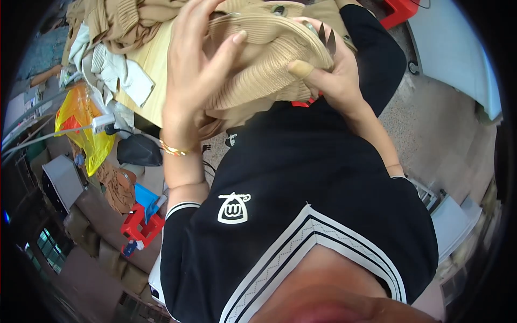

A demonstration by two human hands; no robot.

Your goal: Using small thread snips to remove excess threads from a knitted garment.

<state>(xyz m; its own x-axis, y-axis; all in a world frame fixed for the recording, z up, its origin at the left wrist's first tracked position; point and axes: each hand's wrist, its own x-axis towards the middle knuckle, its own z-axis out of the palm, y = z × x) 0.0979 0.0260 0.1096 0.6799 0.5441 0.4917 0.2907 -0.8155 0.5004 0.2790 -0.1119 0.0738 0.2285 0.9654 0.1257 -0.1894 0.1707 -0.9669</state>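
A tan ribbed knit garment (pixel 264 67) with buttons is bunched up in front of me, raised above my lap. My left hand (pixel 191 64) has its left side, thumb lying across the knit and fingers reaching up along its edge. My right hand (pixel 339 78) grips the right side, with a tan covering (pixel 300 68) on the thumb pressed against the fabric. Dark pointed blades, apparently of small thread snips (pixel 327 39), stick out between that hand's thumb and fingers. Folds of the garment hide some of my fingertips.
More tan knits (pixel 121 24) and a white knit piece (pixel 126 75) lie on a light wooden table (pixel 153 64) at the upper left. Below hangs a yellow plastic bag (pixel 83 129). A red stool (pixel 141 229) stands lower left; another red stool (pixel 399 12) is at the upper right.
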